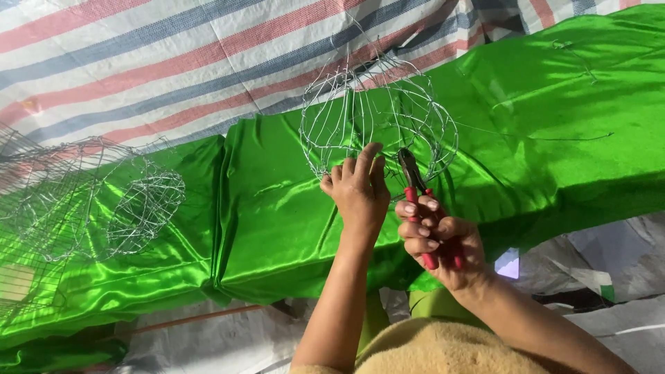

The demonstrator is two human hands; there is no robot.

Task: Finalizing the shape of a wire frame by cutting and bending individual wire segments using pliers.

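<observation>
A round cage-like wire frame [377,118] of thin silver wire is held up over shiny green satin cloth [277,208]. My left hand [359,190] grips the frame's lower edge, fingers curled around the wires. My right hand [436,239] is closed on the red handles of a pair of pliers [418,194]. The dark jaws of the pliers point up and touch the frame's lower wires just right of my left hand.
Several more finished wire frames [104,201] lie on the green cloth at the left. A loose wire [547,138] trails across the cloth at the right. A red, blue and white striped tarp [173,62] lies behind. Grey sheeting [609,277] covers the ground.
</observation>
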